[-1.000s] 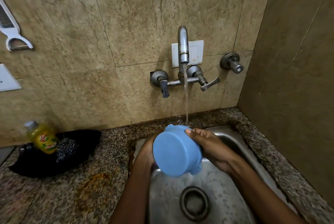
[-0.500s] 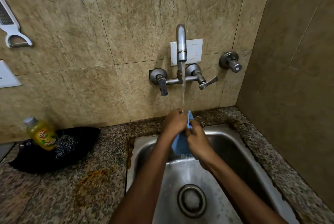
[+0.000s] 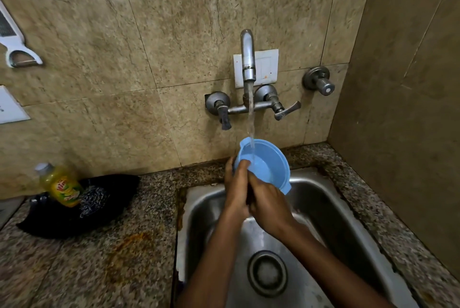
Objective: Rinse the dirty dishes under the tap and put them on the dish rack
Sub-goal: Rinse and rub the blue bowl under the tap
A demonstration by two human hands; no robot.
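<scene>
Both hands hold a blue bowl [image 3: 267,167] over the sink [image 3: 331,210], its opening tilted up under the running tap [image 3: 248,58]. The left hand [image 3: 236,190] curls its fingers over the near rim; the right hand [image 3: 270,204] grips beside it, touching. A soap bottle [image 3: 62,184] stands on the bench [image 3: 87,265].
</scene>
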